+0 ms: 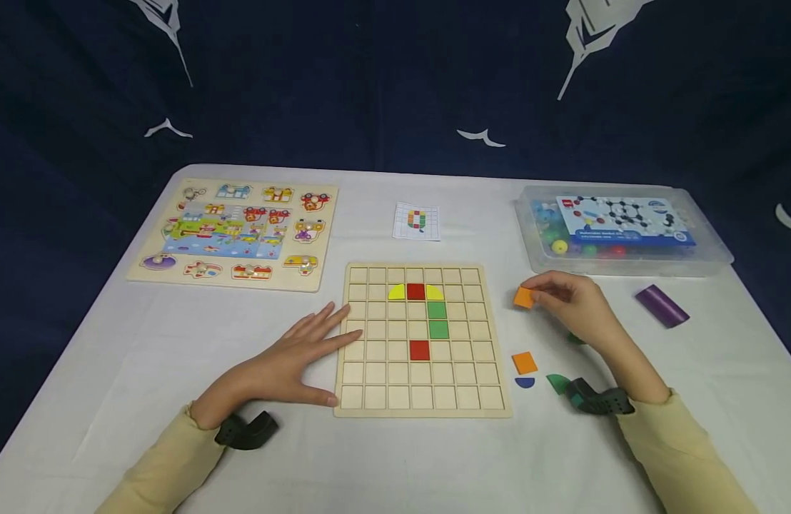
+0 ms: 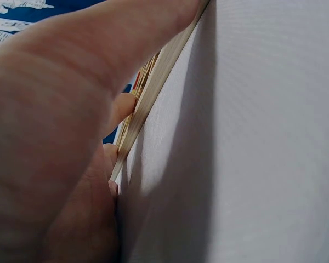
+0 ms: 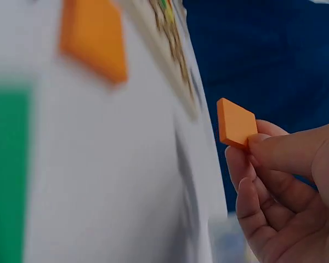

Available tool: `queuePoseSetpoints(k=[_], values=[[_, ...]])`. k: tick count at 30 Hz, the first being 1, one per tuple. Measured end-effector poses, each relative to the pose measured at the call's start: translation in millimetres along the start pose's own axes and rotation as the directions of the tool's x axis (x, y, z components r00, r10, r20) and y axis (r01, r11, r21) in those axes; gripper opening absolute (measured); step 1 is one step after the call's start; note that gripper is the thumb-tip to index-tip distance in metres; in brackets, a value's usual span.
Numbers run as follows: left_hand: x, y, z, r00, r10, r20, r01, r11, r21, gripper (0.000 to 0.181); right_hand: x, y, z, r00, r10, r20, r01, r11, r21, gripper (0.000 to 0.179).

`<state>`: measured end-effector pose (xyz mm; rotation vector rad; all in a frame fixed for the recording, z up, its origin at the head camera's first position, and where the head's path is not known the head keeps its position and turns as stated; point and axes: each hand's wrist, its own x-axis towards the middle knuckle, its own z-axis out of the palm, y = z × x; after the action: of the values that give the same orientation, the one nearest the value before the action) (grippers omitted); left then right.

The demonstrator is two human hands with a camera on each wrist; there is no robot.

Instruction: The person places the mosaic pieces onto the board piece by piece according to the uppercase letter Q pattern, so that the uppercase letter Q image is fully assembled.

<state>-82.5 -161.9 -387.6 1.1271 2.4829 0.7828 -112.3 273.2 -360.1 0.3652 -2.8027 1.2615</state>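
My right hand (image 1: 572,303) pinches an orange square tile (image 1: 523,297) between thumb and fingers, to the right of the wooden grid board (image 1: 427,412); the right wrist view shows the tile (image 3: 238,123) lifted off the table. My left hand (image 1: 295,353) is spread, its fingertips and thumb touching the board's left edge. On the board lie red squares (image 1: 420,350), yellow quarter-rounds (image 1: 397,292) and green squares (image 1: 437,310). Beside its right side are a second orange square (image 1: 525,363), a blue half-round (image 1: 525,383) and a green quarter-round (image 1: 557,384). Another green piece is mostly hidden under the right hand.
A small pattern card (image 1: 417,221) lies behind the board. At the back left is a wooden vehicle puzzle (image 1: 231,280); at the back right, a clear plastic case (image 1: 627,260) with a molecular model label. A purple half-cylinder (image 1: 662,306) lies right of the right hand.
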Motion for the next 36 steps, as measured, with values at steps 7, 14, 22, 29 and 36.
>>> queuePoseSetpoints(k=[7,14,22,29,36], values=[[0.1,-1.0,-0.6,1.0,0.011,-0.008,-0.011,1.0,-0.004,0.094,36.4,-41.6,41.9,0.997,0.015,0.069,-0.028,0.982,0.188,0.013],[0.7,-1.1,-0.5,1.0,0.007,-0.011,-0.007,1.0,-0.013,0.093,55.4,-75.8,90.4,0.987,0.006,0.162,-0.061,0.94,0.335,0.012],[0.6,-2.6,1.7,1.0,0.009,-0.011,-0.009,1.0,-0.002,0.093,54.9,-83.7,119.0,0.98,-0.053,0.193,-0.009,0.951,0.309,0.006],[0.4,-2.3,1.6,1.0,-0.006,-0.007,0.006,1.0,-0.003,0.094,53.2,-80.1,123.8,0.981,-0.087,0.173,0.044,0.971,0.234,0.005],[0.2,-2.6,1.9,1.0,0.0,-0.009,0.0,1.0,-0.003,0.093,51.0,-79.7,125.7,0.977,-0.119,0.175,0.09,0.982,0.163,0.006]])
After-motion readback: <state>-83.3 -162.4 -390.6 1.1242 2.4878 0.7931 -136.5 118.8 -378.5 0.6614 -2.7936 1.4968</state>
